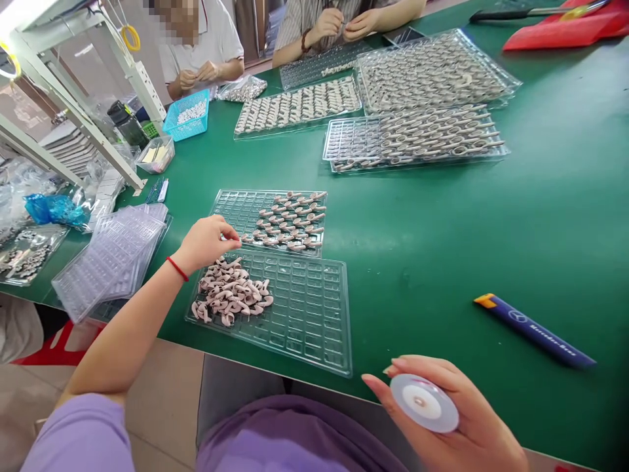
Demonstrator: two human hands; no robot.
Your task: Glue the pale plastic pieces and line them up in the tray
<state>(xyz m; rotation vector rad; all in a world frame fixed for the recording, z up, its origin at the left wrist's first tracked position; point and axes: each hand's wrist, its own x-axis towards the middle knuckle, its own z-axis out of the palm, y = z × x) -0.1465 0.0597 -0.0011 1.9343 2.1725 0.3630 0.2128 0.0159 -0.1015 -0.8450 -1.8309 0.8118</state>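
My left hand (pixel 209 239) reaches over the left side of a clear plastic tray (pixel 236 204), its thumb and fingertips pinched together. Whether a part sits between those fingertips cannot be made out. Small beige curved parts (pixel 292 221) stand in rows across the tray's right side. Nearer to me, a second clear tray (pixel 309 308) carries a loose heap of similar beige parts (pixel 230 292) on its left. At the table's front edge my right hand (pixel 457 406) is wrapped around a round, translucent object with a white centre (pixel 423 402), its round end facing me.
A blue and yellow cutter-like tool (pixel 535 331) lies at right. Farther back stand filled trays (pixel 432 72), a blue basket (pixel 187 120) and a red dustpan-like piece (pixel 565 33). Stacked clear trays (pixel 113 252) lie left, beside a white metal frame (pixel 111 137). Two people (pixel 206 39) work opposite.
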